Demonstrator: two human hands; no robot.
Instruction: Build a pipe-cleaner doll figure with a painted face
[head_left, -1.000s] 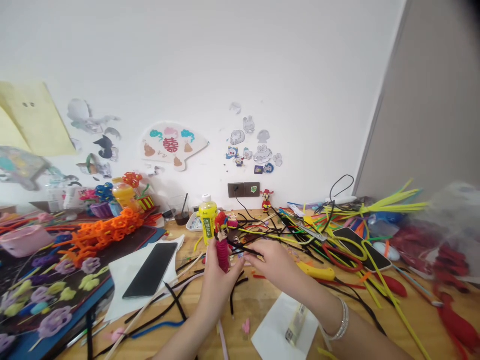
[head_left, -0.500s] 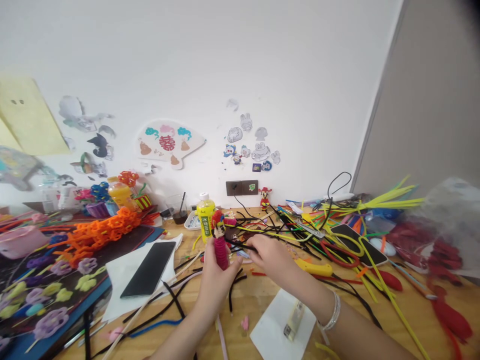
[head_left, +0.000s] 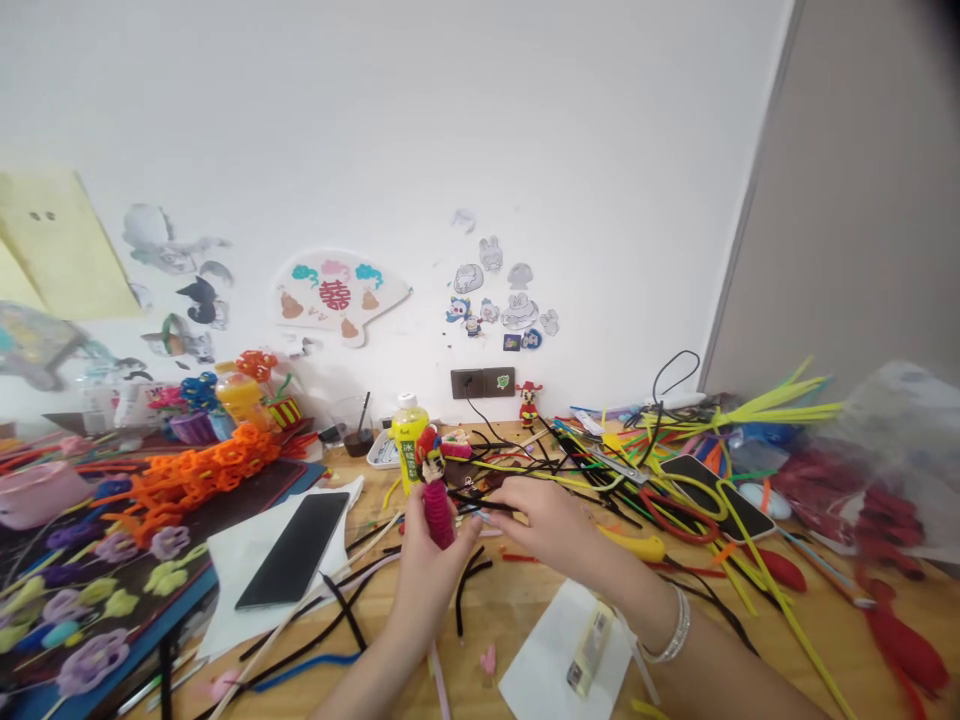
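Lower centre: left hand (head_left: 424,572) grips magenta-bodied figurine (head_left: 436,503), long axis near upright; right hand (head_left: 547,520), just right, pinches black strip (head_left: 489,504) (pointing leftward, toward figurine).

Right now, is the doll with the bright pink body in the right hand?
No, the left hand is wrapped around the pink doll, while the right hand pinches a black stem.

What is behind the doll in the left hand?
A yellow bottle stands behind the doll, its white cap and part of its green label showing. The doll covers the bottle's lower right side, so that part cannot be seen.
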